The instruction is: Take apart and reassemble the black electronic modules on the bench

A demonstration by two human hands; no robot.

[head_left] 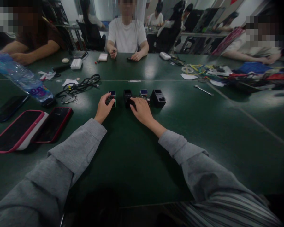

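My left hand (105, 107) has its thumb and fingers closed around the sides of a small circuit board with a screen (112, 93), which stands on the green table. To its right is a black plastic case (127, 96) with cut-outs. My right hand (142, 109) reaches over the table with its fingers extended, the index finger and thumb at this case's right side; a firm grip is not visible. Just behind that hand shows a second circuit board with a screen (144, 92), partly covered by the fingers. A second black case (158, 98) stands right of it.
On the left lie a red-edged phone (54, 124), a pink-framed device (17, 130), a dark phone (8, 108) and a tilted water bottle (21, 75). Black cables (85, 83) lie beyond. A wrench (204, 90) and tangled wires (201, 70) are at right. Several people sit around.
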